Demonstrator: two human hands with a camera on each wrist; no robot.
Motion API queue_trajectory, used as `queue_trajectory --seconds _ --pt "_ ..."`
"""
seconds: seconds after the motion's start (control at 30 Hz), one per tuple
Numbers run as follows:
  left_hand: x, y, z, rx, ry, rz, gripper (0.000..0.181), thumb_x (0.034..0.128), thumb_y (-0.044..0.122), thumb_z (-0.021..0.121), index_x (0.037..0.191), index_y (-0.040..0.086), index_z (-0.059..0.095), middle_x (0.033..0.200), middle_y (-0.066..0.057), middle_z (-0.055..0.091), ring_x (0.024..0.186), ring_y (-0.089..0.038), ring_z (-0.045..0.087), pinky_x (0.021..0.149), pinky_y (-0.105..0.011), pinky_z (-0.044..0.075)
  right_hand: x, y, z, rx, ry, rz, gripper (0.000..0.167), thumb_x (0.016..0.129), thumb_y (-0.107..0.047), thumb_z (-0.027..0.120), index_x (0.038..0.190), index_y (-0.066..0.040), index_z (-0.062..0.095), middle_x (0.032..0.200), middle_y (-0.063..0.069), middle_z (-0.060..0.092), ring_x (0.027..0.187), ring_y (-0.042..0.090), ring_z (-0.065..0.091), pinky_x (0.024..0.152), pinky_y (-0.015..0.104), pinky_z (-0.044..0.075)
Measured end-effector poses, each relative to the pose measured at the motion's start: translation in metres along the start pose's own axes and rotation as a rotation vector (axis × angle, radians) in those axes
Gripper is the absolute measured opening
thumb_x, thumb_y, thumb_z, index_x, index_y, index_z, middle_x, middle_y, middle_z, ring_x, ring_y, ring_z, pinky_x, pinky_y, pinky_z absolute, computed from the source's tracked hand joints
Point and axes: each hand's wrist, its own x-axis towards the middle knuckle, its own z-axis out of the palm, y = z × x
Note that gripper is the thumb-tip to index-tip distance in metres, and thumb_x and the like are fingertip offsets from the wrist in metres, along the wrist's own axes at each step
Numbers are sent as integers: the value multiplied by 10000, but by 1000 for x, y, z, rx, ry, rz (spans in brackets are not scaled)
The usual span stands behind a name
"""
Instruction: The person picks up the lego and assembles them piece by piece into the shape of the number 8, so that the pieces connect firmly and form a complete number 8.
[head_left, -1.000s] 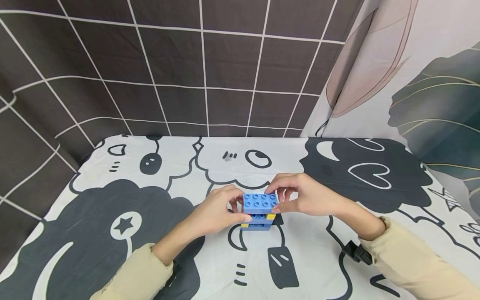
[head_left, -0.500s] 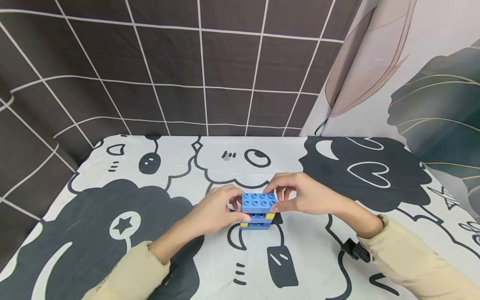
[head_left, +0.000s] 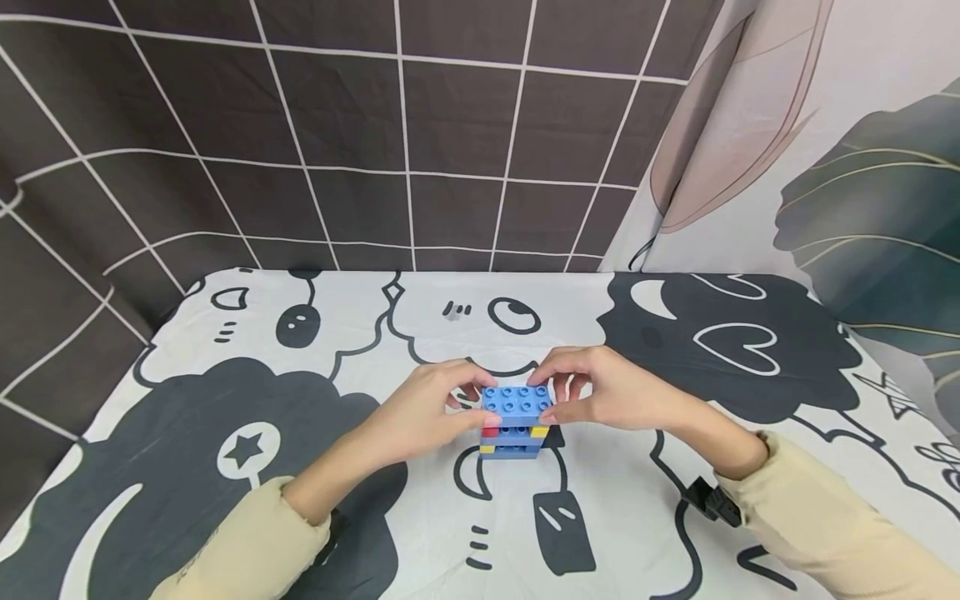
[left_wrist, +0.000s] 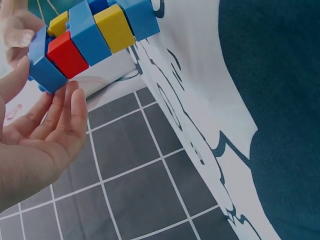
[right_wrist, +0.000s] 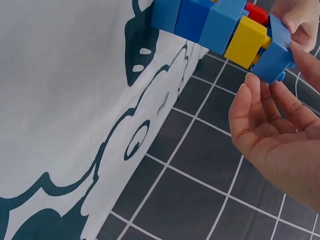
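Note:
A tower of toy building bricks stands on the patterned cloth. Its top is a blue eight-stud brick (head_left: 516, 403). My left hand (head_left: 420, 410) pinches that brick's left end, thumb at the near side and fingers behind. At the right end, my right hand (head_left: 611, 387) pinches the same brick. Below it sit a red brick (left_wrist: 67, 54) on the left and a yellow brick (right_wrist: 246, 42) on the right. Yellow studs show in a slight gap under the top brick in the right wrist view. Farther down come a blue brick (left_wrist: 89, 32), another yellow brick (left_wrist: 115, 28) and a blue base (left_wrist: 141, 19).
White cloth (head_left: 630, 517) with black cartoon drawings covers the surface. A dark curtain with white grid lines (head_left: 457, 117) hangs behind. A leaf-patterned curtain (head_left: 862, 208) hangs at the right. Beige sleeves (head_left: 247, 542) and a black wrist strap (head_left: 712, 502) are on the forearms.
My left thumb has moved up from the lower layer to the top blue brick, uncovering the red brick. The right hand keeps its grip; the tower stays put.

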Motion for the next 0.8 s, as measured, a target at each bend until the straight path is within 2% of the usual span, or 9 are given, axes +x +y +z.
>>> queue_trajectory --seconds 0.27,0.8 --pt "0 -1 2 -18 11 -7 281 782 170 727 1009 33 634 906 -7 616 840 -153 568 701 -238 479 -1 1 1 -20 4 20 302 749 -116 750 1011 0 653 856 -35 617 736 105 555 670 261 487" --pt "-1 -1 3 -13 19 -1 292 773 167 734 1012 36 629 899 -15 612 814 -144 568 688 -248 483 -6 11 7 53 81 -22 304 730 -127 766 990 -3 668 832 -27 623 714 124 560 643 257 465"
